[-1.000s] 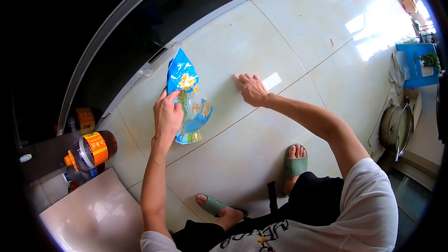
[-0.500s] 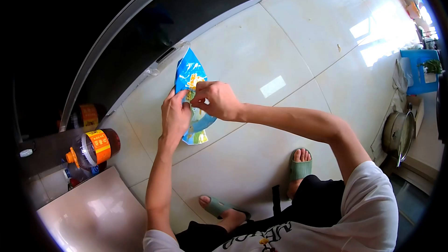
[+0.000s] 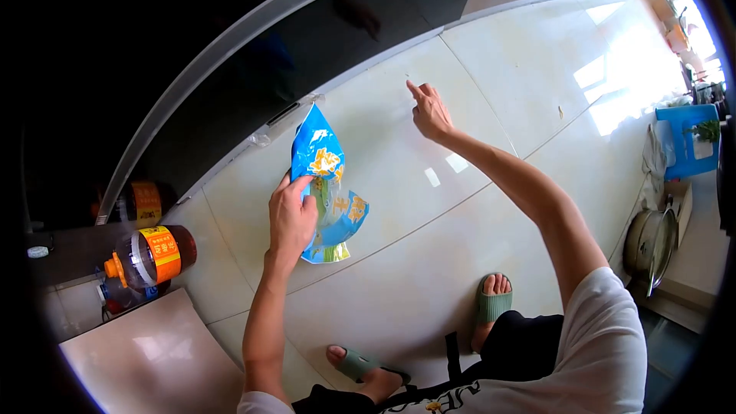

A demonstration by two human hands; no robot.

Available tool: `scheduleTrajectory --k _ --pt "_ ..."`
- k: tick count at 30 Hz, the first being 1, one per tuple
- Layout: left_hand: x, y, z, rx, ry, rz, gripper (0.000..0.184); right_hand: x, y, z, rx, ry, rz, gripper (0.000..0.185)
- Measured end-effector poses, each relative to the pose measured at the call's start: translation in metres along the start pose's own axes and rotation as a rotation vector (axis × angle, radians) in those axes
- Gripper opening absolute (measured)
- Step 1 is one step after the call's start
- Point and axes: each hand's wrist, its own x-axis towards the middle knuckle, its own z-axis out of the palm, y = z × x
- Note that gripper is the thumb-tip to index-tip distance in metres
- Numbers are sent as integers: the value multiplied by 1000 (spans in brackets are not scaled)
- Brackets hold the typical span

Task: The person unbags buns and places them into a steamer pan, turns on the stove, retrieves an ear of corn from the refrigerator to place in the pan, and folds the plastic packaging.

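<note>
A blue plastic food packet (image 3: pixel 320 144) with orange and white printing and a see-through middle is in my left hand (image 3: pixel 293 218). My left fingers and thumb are closed on its left edge, and the packet's lower flap (image 3: pixel 354 215) curls outward. My right hand (image 3: pixel 431 111) is stretched out over the tiles, away from the packet. Its index finger points forward, the other fingers are partly bent, and I see nothing held. Just beyond that fingertip is a tiny pale speck (image 3: pixel 407 75) on the floor.
Dark glossy panels (image 3: pixel 230 69) run along the left. Bottles with orange labels (image 3: pixel 159 253) stand at lower left beside a shiny panel (image 3: pixel 157 345). A blue stool (image 3: pixel 678 161) and a metal pan with a lid (image 3: pixel 650 241) are on the right. Another scrap (image 3: pixel 560 113) lies on the tiles (image 3: pixel 399 253).
My right hand has left the packet and moved up and right over the floor. The packet stays in my left hand, its lower flap now spread wider. The view has tilted slightly.
</note>
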Motion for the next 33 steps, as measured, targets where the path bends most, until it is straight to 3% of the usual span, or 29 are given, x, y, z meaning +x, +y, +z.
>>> scheduleTrajectory --k 5,9,21,33 --pt "0 2 -1 -6 13 -3 33 43 16 16 -264 8 204 54" --pt "0 1 -2 -40 28 -4 33 53 9 27 -280 6 211 51" --pt "9 -1 -2 -92 -13 -20 30 52 -5 32 -145 -31 111 49" --pt "5 -8 -2 -51 36 12 29 43 0 5 -354 -170 -67 41"
